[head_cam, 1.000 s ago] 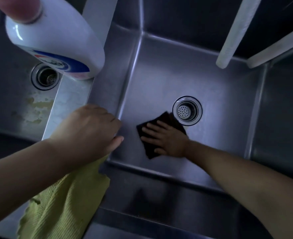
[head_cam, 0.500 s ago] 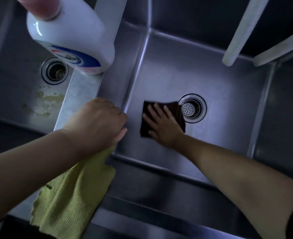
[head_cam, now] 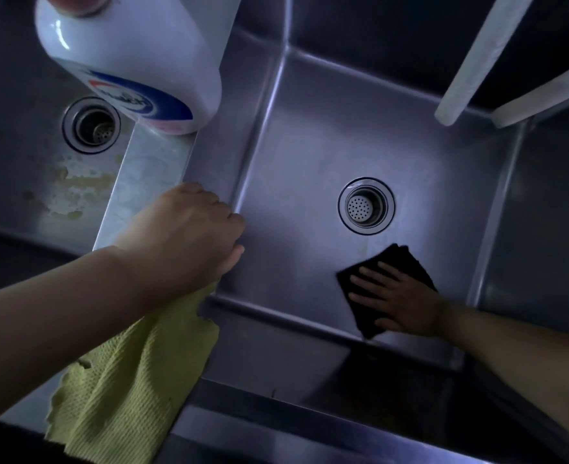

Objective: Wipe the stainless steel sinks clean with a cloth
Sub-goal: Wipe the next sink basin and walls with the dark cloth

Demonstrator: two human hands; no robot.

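Two stainless steel sinks lie below me. In the right sink (head_cam: 309, 135), my right hand (head_cam: 397, 301) presses flat on a dark cloth (head_cam: 393, 262) on the basin floor, near the front wall and just in front of the round drain (head_cam: 366, 205). My left hand (head_cam: 192, 232) rests with curled fingers on the divider (head_cam: 149, 182) between the sinks, on top of a yellow-green cloth (head_cam: 125, 380) that hangs down over the front rim. The left sink (head_cam: 18, 169) has pale yellowish stains on its floor.
A white cleaner bottle (head_cam: 132, 58) with a blue label stands on the divider, just behind my left hand. Two white pipes (head_cam: 477, 55) slant over the right sink's back right corner. The left sink has its own drain (head_cam: 91, 125).
My right hand has slid the dark cloth from the left of the drain, round its front, to the front right of the basin floor. My left hand stays on the divider.
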